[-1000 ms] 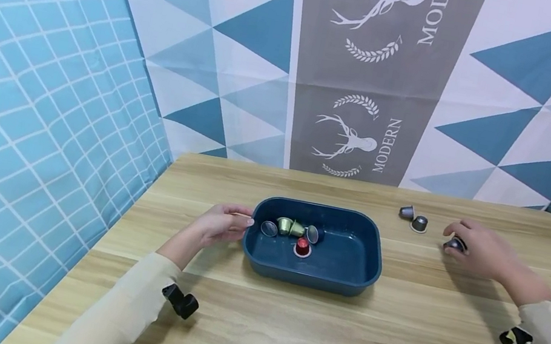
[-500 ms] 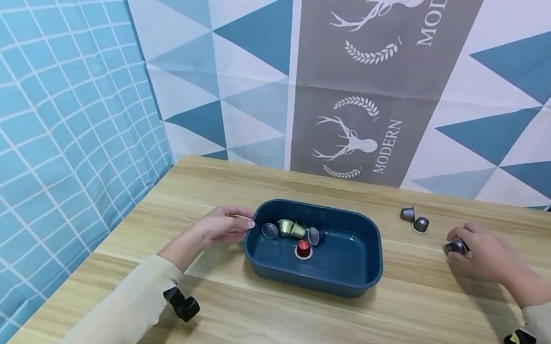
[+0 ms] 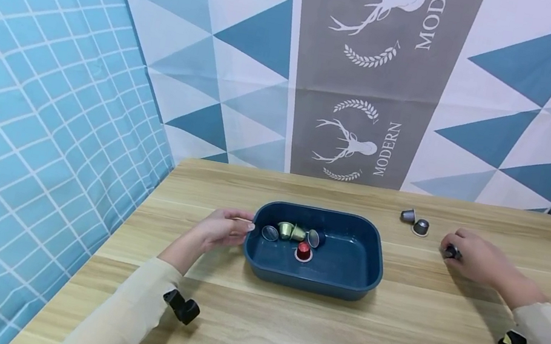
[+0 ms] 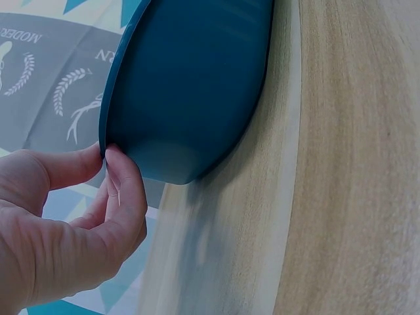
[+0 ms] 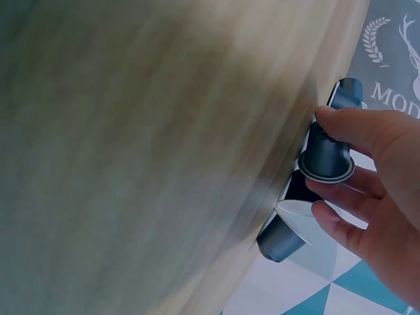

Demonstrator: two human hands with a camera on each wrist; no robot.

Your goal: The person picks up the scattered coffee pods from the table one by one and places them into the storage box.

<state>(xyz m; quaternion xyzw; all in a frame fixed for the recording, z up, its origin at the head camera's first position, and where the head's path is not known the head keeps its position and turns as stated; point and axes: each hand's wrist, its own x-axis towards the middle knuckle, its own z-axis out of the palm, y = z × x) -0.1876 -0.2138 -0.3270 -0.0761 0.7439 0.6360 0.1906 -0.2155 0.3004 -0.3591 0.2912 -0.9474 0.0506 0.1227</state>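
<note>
1) Right hand (image 3: 476, 256), right of frame: thumb and fingers curled, pinching 1 dark capsule (image 5: 328, 154) low at the table (image 3: 280, 333); wood contact unclear
2) Right wrist view: dark shape (image 5: 300, 188) under those fingers, too hidden to count
3) Left hand (image 3: 223, 229), left of centre: fingertips pinched on left rim of 1 blue tray (image 3: 342, 264), which stands mid-frame
4) Room: wide wood stretch between tray's right wall and right hand, more at lower middle; tray's right half shows bare floor
5) In tray, bunched left, 5: 2 green capsules (image 3: 285, 231), 1 red capsule (image 3: 303, 252), 2 silver-lidded capsules (image 3: 270, 233)
6) Upper right, 2 loose capsules (image 3: 420, 227) side by side, near table's back edge
</note>
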